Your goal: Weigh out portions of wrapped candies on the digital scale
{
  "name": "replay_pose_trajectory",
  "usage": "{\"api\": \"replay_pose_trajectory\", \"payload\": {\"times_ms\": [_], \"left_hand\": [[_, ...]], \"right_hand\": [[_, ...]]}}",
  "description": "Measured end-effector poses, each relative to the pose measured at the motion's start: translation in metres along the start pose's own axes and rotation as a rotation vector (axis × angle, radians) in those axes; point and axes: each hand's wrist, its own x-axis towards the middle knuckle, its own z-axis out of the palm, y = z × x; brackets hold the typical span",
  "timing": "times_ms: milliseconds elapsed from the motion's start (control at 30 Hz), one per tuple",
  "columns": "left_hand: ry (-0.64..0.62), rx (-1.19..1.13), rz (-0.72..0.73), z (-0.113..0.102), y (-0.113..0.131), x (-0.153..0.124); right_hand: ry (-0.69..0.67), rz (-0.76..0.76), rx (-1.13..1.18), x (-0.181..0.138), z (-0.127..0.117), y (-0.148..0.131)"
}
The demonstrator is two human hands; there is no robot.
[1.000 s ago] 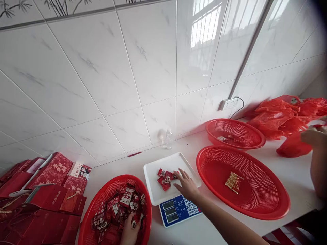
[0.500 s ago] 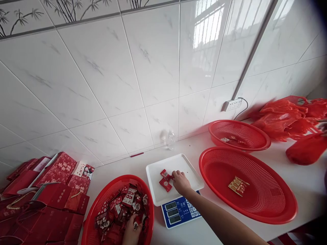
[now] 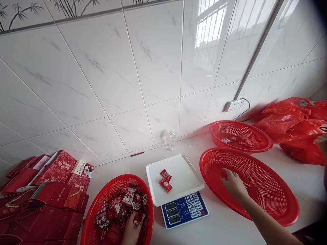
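Note:
My left hand (image 3: 131, 229) is inside the left red basket (image 3: 87, 224), its fingers closed round a red wrapped candy (image 3: 136, 221) among many others. Over the large red basket (image 3: 286, 190) on the right, my right hand (image 3: 235, 183) pinches a small red wrapped candy (image 3: 224, 174). That hand mostly covers a gold packet (image 3: 246, 185) lying in the basket. Two red wrapped candies (image 3: 166, 180) rest on the white tray (image 3: 182, 170) of the scale, whose blue keypad panel (image 3: 185, 210) faces me.
Red gift boxes (image 3: 56, 197) are stacked at the left. Behind the large basket stands another red basket (image 3: 265, 144) with a few packets, beside red plastic bags (image 3: 286, 117). A clear bottle (image 3: 172, 140) and a power strip (image 3: 233, 105) are by the tiled wall.
My right hand has moved right, from the scale tray to above the large basket, with a small red candy. My left hand stays among the candies. The red bag at far right has shifted.

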Motion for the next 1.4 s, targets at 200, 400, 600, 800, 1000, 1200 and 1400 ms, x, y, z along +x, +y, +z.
{"api": "replay_pose_trajectory", "payload": {"times_ms": [200, 400, 600, 800, 1000, 1200, 1400], "left_hand": [[0.009, 0.027, 0.022, 0.002, 0.002, 0.0], [-0.001, 0.005, 0.007, 0.001, 0.002, -0.002], [0.006, -0.011, -0.016, -0.004, 0.0, -0.009], [-0.021, -0.039, 0.001, -0.007, -0.003, -0.017], [-0.01, 0.041, 0.023, -0.008, 0.008, -0.022], [0.091, 0.284, 0.097, -0.012, 0.017, -0.028], [-0.063, 0.626, -0.011, -0.006, 0.031, -0.027]], "right_hand": [[0.012, -0.251, -0.16, -0.016, 0.033, -0.041], [-0.422, -0.536, -0.058, -0.058, 0.07, -0.152], [-0.515, -0.617, -0.031, -0.077, 0.101, -0.192], [-0.456, -0.71, 0.036, -0.083, 0.097, -0.182], [-0.289, -0.654, 0.142, -0.064, 0.065, -0.143], [0.077, -0.41, 0.082, -0.024, 0.02, -0.042], [0.175, -0.246, -0.005, -0.038, 0.009, 0.001]]}}
